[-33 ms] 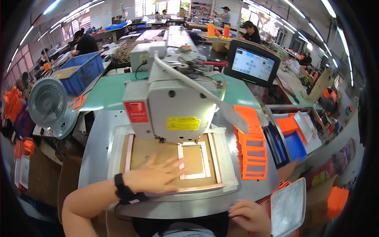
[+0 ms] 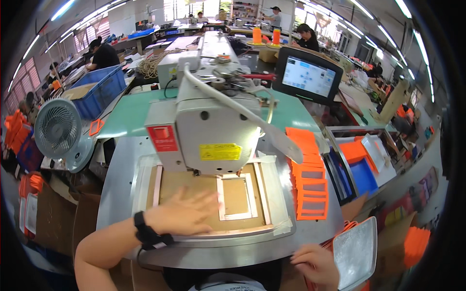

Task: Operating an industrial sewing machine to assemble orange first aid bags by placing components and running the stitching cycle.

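My left hand (image 2: 187, 212), with a black band (image 2: 145, 232) on the wrist, is spread over the brown board (image 2: 189, 180) under the machine head, its fingers blurred. The fingertips reach the left side of a white-edged rectangle (image 2: 249, 196) on the board. Pale strips border the board. Above it is the grey head of an industrial sewing machine (image 2: 208, 126). My right hand (image 2: 315, 264), its fingers loosely bent, is off the table's front edge with nothing seen in it. Near it are a silvery tray (image 2: 357, 252) and some orange pieces.
Orange rectangular frames (image 2: 311, 199) lie overlapped in a row on the metal table (image 2: 116, 194), right of the board. A lit screen (image 2: 308, 75) stands at the back right. On the left are a fan (image 2: 58, 123) and a blue crate (image 2: 104, 87). Other people work farther back.
My left hand has slid a little to the left over the board, away from the white-edged rectangle. My right hand has moved slightly right, toward the tray.
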A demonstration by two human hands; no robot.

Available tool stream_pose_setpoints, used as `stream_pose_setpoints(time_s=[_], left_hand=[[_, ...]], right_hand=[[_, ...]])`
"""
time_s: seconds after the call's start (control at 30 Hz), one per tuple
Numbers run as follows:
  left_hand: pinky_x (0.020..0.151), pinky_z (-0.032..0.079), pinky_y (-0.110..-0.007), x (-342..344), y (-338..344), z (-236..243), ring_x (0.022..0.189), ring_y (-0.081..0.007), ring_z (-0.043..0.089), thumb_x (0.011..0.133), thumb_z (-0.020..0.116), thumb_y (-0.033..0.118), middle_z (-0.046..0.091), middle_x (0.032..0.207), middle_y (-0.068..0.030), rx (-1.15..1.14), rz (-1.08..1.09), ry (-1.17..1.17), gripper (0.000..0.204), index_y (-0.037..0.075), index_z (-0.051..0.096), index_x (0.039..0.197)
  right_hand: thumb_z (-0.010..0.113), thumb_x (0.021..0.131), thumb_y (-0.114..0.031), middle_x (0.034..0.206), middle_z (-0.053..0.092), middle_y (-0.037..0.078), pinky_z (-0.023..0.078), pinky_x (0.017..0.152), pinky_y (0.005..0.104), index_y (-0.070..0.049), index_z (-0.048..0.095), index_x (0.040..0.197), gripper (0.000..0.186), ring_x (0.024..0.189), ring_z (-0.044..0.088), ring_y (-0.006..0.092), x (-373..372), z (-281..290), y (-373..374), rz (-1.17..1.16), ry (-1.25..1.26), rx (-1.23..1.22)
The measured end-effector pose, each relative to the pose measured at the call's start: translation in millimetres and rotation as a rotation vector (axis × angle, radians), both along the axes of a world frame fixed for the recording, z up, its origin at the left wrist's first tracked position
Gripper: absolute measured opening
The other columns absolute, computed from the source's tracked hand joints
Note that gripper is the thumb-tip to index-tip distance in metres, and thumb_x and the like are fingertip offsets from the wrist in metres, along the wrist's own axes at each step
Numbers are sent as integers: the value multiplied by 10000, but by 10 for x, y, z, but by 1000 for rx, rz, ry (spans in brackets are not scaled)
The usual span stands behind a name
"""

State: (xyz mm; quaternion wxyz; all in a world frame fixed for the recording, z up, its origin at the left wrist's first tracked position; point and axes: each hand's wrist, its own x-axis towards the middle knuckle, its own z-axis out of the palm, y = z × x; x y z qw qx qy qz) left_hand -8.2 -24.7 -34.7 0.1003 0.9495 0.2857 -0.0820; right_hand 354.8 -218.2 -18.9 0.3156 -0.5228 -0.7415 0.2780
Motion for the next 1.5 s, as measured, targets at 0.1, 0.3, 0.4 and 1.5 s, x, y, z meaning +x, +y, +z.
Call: stream_pose_setpoints(time_s=[0.1,0.3,0.4,1.5], left_hand=[[1143,191,-679,-246,238,92,1437,-327,348,928,560,444,410,1531,-130,226,275,147,680,118,381,1496],[1084,355,-553,-307,246,241,1304,-391,453,838,670,234,527,1372,-177,245,333,68,570,69,524,1364],[1098,342,-512,-345,137,375,1293,-441,436,763,651,142,516,1366,-235,165,489,-10,586,11,550,1325],[1114,354,-542,-197,-372,434,1370,-446,392,866,702,265,455,1433,-230,-54,65,-267,595,32,507,1378]], right_hand=[[627,688,103,880,709,120,526,796,349,-24,681,812,186,872,675,269,326,96,-294,-430,56,96],[725,699,4,842,577,111,468,674,351,-20,601,831,182,753,589,261,941,153,-845,-961,-433,111],[766,741,-94,889,587,133,468,695,411,-32,629,873,200,784,594,324,1048,58,-1037,-917,-402,-99],[902,561,-388,1103,532,137,403,878,454,-58,553,1090,715,1098,523,337,712,130,1111,-374,-876,24]])
